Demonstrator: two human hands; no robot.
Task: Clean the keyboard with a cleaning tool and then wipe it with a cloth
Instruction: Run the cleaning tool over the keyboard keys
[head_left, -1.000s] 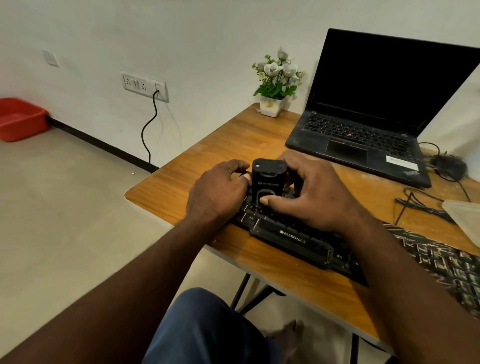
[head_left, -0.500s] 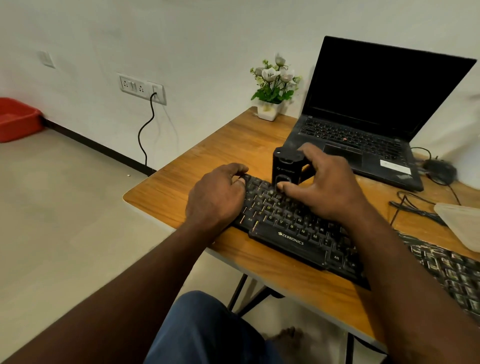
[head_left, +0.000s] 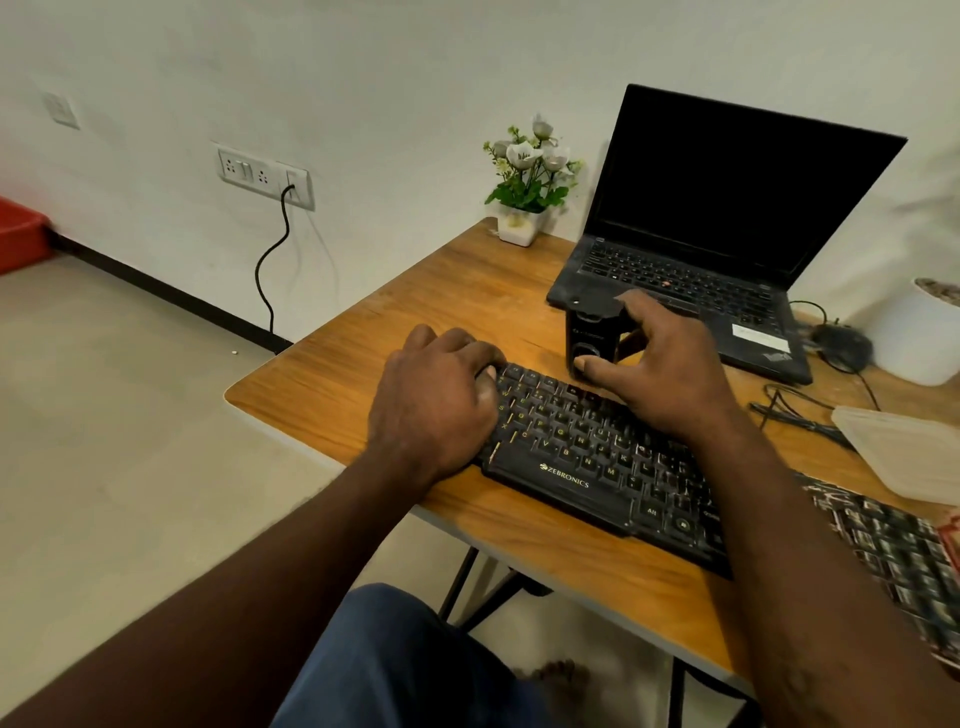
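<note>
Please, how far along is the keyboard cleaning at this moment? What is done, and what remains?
Done: nothing can be confirmed, because the picture does not show how clean the keys are. In hand: the right hand grips the black cleaning tool at the far edge of the keyboard, while the left hand holds its left end. Left: the wiping, since neither hand holds a cloth.
</note>
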